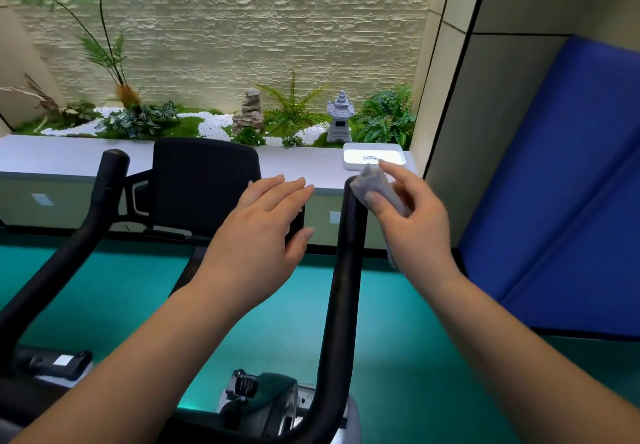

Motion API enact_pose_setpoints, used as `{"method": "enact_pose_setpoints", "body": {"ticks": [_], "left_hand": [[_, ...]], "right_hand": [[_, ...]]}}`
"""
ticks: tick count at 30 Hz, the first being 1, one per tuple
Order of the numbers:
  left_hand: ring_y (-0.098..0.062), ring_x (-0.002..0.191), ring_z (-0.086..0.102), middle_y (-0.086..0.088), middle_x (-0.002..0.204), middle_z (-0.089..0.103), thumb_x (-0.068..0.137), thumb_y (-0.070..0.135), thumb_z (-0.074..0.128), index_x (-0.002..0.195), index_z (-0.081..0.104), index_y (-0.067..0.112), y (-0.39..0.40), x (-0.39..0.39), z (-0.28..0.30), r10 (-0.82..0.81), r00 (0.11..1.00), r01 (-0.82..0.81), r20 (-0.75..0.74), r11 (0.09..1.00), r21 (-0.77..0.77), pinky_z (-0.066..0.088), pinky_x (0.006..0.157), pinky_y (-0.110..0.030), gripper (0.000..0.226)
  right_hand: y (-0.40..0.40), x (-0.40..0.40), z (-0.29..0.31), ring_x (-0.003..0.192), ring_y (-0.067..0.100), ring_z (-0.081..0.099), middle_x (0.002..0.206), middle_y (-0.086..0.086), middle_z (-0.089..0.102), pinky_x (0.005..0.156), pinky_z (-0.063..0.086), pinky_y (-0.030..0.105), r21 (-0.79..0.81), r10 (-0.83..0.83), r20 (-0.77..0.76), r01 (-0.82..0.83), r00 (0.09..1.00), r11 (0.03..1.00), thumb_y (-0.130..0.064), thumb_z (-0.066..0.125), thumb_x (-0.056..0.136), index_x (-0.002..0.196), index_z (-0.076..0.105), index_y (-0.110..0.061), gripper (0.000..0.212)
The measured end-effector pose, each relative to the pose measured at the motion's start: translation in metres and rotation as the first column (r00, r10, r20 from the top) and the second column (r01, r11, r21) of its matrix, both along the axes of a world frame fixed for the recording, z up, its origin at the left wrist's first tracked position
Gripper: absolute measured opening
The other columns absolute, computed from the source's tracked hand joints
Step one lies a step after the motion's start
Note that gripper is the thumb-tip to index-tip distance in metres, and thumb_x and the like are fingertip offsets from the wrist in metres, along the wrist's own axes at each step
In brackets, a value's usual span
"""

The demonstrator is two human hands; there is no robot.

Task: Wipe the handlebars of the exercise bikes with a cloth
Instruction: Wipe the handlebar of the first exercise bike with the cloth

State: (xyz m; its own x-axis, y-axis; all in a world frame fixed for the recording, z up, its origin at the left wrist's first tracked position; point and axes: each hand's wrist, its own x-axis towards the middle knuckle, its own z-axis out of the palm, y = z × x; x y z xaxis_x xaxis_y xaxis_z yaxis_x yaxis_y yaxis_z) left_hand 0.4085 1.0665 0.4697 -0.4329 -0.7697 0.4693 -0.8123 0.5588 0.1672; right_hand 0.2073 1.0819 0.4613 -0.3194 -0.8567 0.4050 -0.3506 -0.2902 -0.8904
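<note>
An exercise bike fills the lower half of the head view, with two black handlebar arms rising forward. My right hand [412,222] pinches a grey cloth [375,184] against the top end of the right handlebar [346,270]. My left hand [263,229] hovers open with straight fingers between the two bars, in front of the black console [204,184], and holds nothing. The left handlebar [93,208] stands free at the left, with neither hand on it.
A grey ledge [69,156] runs behind the bike, carrying a white tray [374,156] at its right end. Plants, white pebbles and small stone ornaments lie beyond it. A blue mat [561,184] leans against the right wall. The floor is teal.
</note>
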Motion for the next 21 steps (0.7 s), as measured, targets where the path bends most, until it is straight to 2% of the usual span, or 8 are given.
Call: {"method": "enact_pose_setpoints", "body": {"ticks": [1,3,7,10,14,18,21], "left_hand": [[-0.017,0.135,0.034,0.006,0.142,0.047,0.088,0.033,0.06,0.139,0.046,0.02,0.0,0.001,0.001,-0.002,1.0,0.002,0.004,1.0,0.003,0.026,0.114,-0.037,0.054],[-0.014,0.136,0.032,0.008,0.145,0.044,0.088,0.036,0.059,0.139,0.045,0.022,0.001,0.004,0.002,-0.005,1.0,0.005,0.014,1.0,0.005,0.022,0.114,-0.033,0.055],[-0.012,0.138,0.028,0.009,0.149,0.037,0.088,0.042,0.057,0.14,0.043,0.024,0.0,0.01,0.006,-0.021,0.999,0.02,0.042,1.0,0.014,0.021,0.11,-0.027,0.057],[-0.011,0.14,0.024,0.01,0.151,0.033,0.089,0.045,0.054,0.142,0.04,0.026,-0.001,0.015,0.007,-0.028,0.996,0.028,0.089,1.0,0.002,0.018,0.109,-0.024,0.058],[-0.012,0.141,0.023,0.008,0.151,0.033,0.09,0.045,0.053,0.143,0.039,0.024,-0.002,0.018,0.007,-0.049,0.993,0.05,0.11,0.999,-0.002,0.016,0.111,-0.024,0.058],[-0.01,0.141,0.021,0.01,0.151,0.034,0.09,0.043,0.055,0.143,0.04,0.025,-0.004,0.018,0.006,-0.066,0.996,0.064,0.059,0.998,0.025,0.021,0.112,-0.026,0.058],[-0.009,0.14,0.021,0.011,0.15,0.035,0.09,0.043,0.055,0.142,0.04,0.025,-0.006,0.018,0.005,-0.084,0.995,0.083,0.044,0.996,0.03,0.017,0.112,-0.023,0.057]], "right_hand": [[-0.004,0.0,0.008,0.088,0.001,0.054,0.097,-0.007,0.06,0.077,0.04,0.006,-0.064,-0.023,-0.163,0.013,0.986,0.998,-0.021,0.071,0.084,0.107,0.066,-0.033,0.027],[-0.007,0.004,0.015,0.088,0.007,0.05,0.094,-0.002,0.054,0.076,0.036,0.006,-0.08,-0.03,-0.438,-0.006,0.899,0.997,-0.02,0.075,0.08,0.108,0.071,-0.022,0.029],[0.002,0.015,-0.001,0.088,0.021,0.048,0.093,0.003,0.045,0.077,0.046,0.03,-0.055,0.004,-0.679,-0.056,0.735,0.997,-0.026,0.076,0.079,0.115,0.069,-0.013,0.038],[0.001,0.015,0.002,0.086,0.025,0.048,0.091,0.006,0.047,0.072,0.045,0.034,-0.082,0.004,-0.773,-0.106,0.634,0.991,-0.027,0.074,0.08,0.109,0.072,-0.01,0.034],[-0.027,0.017,0.034,0.099,0.027,0.046,0.102,0.007,0.055,0.078,0.043,0.037,-0.093,-0.06,-0.87,-0.044,0.489,0.995,-0.03,0.07,0.084,0.111,0.072,-0.012,0.032],[-0.032,0.024,0.045,0.101,0.021,0.041,0.108,-0.007,0.061,0.081,0.044,0.04,0.044,0.066,-0.961,-0.088,0.268,0.995,-0.038,0.064,0.087,0.109,0.072,-0.026,0.026],[-0.021,0.025,0.038,0.098,0.019,0.04,0.106,-0.012,0.062,0.079,0.044,0.038,0.097,0.116,-0.979,-0.121,0.167,0.988,-0.04,0.059,0.089,0.106,0.072,-0.031,0.022]]}}
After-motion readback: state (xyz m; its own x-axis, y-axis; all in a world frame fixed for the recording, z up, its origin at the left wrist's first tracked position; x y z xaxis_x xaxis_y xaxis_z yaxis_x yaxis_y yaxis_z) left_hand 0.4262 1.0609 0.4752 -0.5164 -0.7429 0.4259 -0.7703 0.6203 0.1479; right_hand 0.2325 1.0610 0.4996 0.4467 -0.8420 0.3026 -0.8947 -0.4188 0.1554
